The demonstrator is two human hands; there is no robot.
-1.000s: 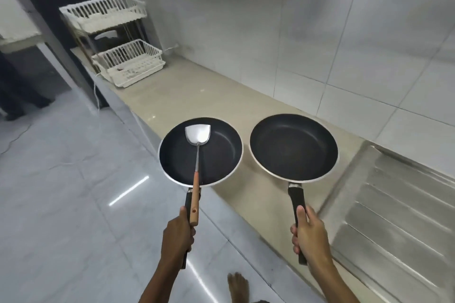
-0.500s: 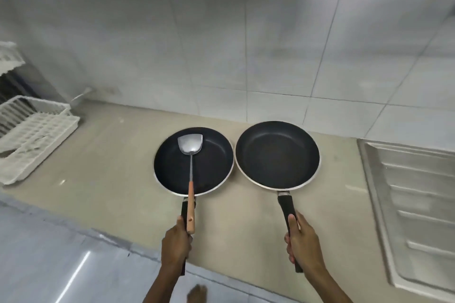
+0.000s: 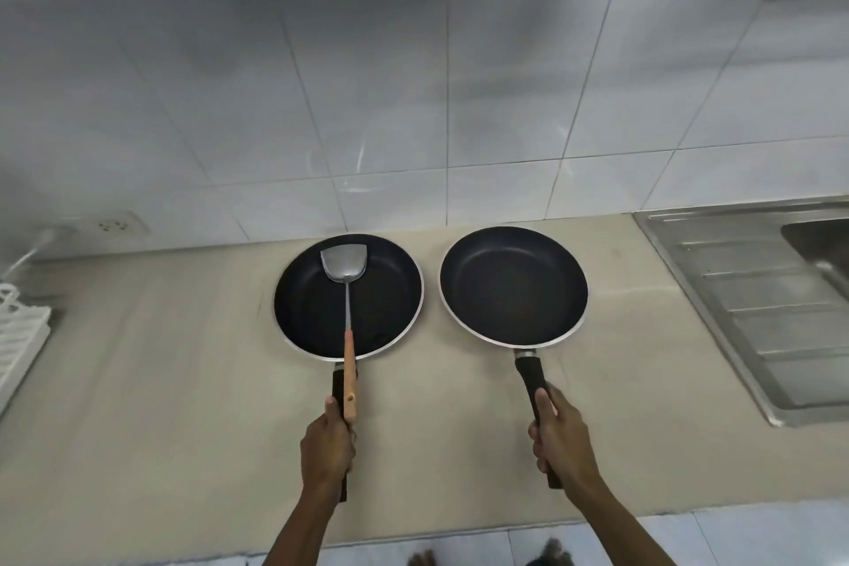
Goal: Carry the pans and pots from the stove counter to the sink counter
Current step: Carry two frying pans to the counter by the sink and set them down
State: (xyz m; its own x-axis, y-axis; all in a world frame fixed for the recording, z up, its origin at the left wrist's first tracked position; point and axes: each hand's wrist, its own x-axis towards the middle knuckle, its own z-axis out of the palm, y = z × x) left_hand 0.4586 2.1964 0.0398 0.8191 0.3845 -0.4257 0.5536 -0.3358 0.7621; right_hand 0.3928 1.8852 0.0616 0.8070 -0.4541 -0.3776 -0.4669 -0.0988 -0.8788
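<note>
Two black non-stick frying pans with silver rims are over the beige counter (image 3: 183, 381), side by side near the tiled wall. My left hand (image 3: 327, 446) grips the black handle of the left pan (image 3: 381, 303) together with the wooden handle of a steel spatula (image 3: 343, 262), whose blade lies inside that pan. My right hand (image 3: 561, 441) grips the black handle of the right pan (image 3: 513, 285), which holds nothing. Whether the pans touch the counter I cannot tell.
A steel sink drainboard (image 3: 753, 303) is set in the counter at the right, with the basin (image 3: 822, 239) at the far right edge. A white dish rack (image 3: 18, 331) stands at the left edge. A wall socket (image 3: 120, 225) sits low on the tiles. The counter's front edge runs along the bottom.
The view has swung from along the counter to square on the wall. Both pans have moved farther in over the counter toward the wall; the dish rack slid out to the left.
</note>
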